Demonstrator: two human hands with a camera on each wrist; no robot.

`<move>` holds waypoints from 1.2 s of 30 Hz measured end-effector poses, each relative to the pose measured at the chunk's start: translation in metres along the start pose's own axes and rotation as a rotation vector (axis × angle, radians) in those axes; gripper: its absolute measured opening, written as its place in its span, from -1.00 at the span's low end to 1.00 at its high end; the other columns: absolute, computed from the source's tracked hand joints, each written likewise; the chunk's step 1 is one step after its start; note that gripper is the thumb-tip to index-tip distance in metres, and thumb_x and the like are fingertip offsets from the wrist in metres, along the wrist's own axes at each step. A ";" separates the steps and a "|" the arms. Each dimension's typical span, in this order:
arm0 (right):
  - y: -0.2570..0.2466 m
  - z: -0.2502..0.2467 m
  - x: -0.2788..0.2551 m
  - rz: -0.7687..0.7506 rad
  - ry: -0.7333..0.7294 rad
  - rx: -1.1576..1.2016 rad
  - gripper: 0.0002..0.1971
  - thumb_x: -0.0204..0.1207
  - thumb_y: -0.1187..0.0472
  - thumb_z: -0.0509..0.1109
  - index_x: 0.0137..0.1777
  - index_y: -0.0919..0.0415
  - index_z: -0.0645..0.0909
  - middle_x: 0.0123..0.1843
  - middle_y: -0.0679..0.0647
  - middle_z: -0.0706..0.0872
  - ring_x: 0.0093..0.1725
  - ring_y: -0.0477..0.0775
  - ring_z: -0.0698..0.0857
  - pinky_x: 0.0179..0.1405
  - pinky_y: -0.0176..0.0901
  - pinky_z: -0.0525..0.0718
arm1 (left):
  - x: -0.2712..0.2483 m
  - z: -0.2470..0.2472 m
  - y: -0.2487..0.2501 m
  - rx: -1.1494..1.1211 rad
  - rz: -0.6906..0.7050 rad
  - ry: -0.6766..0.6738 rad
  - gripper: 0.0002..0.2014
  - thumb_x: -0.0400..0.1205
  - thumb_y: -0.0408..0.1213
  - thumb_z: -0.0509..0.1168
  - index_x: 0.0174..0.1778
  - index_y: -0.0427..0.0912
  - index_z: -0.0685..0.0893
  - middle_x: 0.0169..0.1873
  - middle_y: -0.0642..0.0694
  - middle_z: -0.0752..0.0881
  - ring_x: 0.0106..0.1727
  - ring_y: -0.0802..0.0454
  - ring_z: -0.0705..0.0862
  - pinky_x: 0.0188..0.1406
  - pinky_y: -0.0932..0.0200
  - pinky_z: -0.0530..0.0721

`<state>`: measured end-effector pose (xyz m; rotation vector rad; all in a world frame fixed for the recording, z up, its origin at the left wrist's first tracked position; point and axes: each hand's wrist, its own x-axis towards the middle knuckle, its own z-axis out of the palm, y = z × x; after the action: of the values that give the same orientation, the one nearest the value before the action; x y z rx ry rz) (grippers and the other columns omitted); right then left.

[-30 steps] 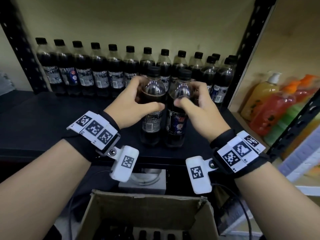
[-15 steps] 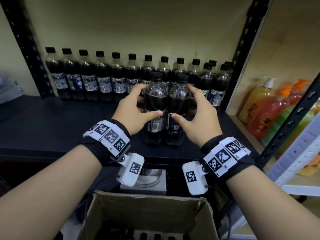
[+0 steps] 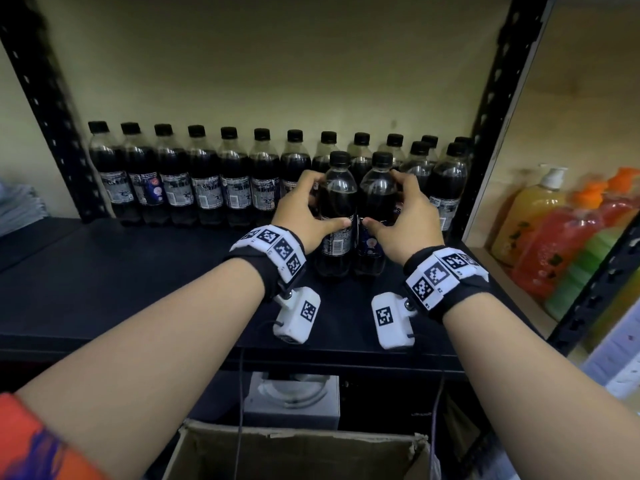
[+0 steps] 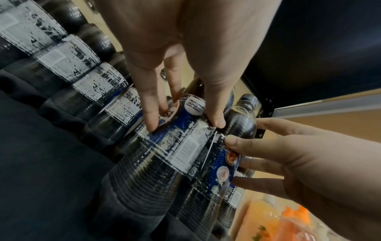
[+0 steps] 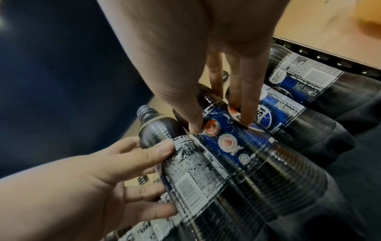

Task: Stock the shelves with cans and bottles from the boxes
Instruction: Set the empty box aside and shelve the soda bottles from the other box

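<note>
Two dark cola bottles stand side by side on the black shelf, in front of the back row of bottles. My left hand grips the left bottle round its label, thumb in front and fingers behind. My right hand grips the right bottle the same way. In the left wrist view my left hand pinches the left bottle at the label. The right wrist view has my right hand on the blue-labelled right bottle.
Black shelf uprights frame the bay. More cola bottles stand two deep at the right end. Orange and green soap bottles fill the neighbouring shelf. An open cardboard box sits on the floor below, in front of me.
Both hands have pushed the two bottles further back on the shelf, towards the back row. The grips are unchanged.
</note>
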<state>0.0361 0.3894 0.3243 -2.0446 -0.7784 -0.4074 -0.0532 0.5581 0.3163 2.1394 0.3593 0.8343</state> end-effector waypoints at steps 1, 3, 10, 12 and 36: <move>0.003 0.002 0.007 0.011 0.006 0.003 -0.17 0.41 0.14 0.68 0.62 -0.02 0.32 0.44 0.09 0.63 0.45 0.14 0.60 0.41 -0.02 0.59 | 0.007 0.005 -0.001 0.001 0.002 0.005 -0.35 0.37 -0.09 0.69 0.25 0.26 0.44 0.01 0.13 0.73 -0.02 0.04 0.80 0.01 -0.08 0.83; 0.008 0.006 0.020 0.037 0.012 0.004 -0.18 0.40 0.15 0.68 0.60 -0.03 0.33 0.42 0.10 0.64 0.42 0.16 0.62 0.38 0.04 0.63 | 0.019 0.012 -0.001 0.007 0.010 0.018 -0.37 0.41 -0.14 0.67 0.27 0.18 0.46 -0.06 0.22 0.69 -0.08 0.22 0.75 -0.05 0.27 0.76; 0.015 0.020 0.050 0.082 0.050 -0.029 -0.24 0.38 0.19 0.69 0.52 0.04 0.39 0.36 0.16 0.66 0.37 0.25 0.65 0.32 0.17 0.69 | 0.055 0.029 -0.007 0.051 0.023 0.070 -0.33 0.44 -0.18 0.66 0.40 0.00 0.49 -0.13 0.33 0.56 -0.16 0.37 0.59 -0.24 0.34 0.64; 0.014 0.025 0.054 0.083 0.054 -0.044 -0.29 0.39 0.21 0.68 0.48 0.07 0.40 0.33 0.17 0.67 0.32 0.25 0.67 0.24 0.15 0.72 | 0.064 0.032 -0.011 0.057 0.013 0.094 -0.31 0.42 -0.16 0.67 0.41 0.02 0.49 -0.08 0.20 0.62 -0.08 0.20 0.67 -0.14 0.12 0.78; 0.011 0.030 0.048 0.057 0.030 -0.187 -0.19 0.56 0.31 0.48 0.76 0.12 0.19 0.71 0.20 0.21 0.35 0.27 0.66 0.27 -0.07 0.62 | 0.080 0.044 -0.021 0.077 -0.035 0.150 -0.16 0.39 -0.04 0.68 0.57 0.17 0.45 0.19 -0.16 0.63 0.10 -0.04 0.70 0.20 -0.01 0.73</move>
<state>0.0793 0.4278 0.3274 -2.2235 -0.6836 -0.4933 0.0367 0.5868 0.3149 2.1403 0.5123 0.9782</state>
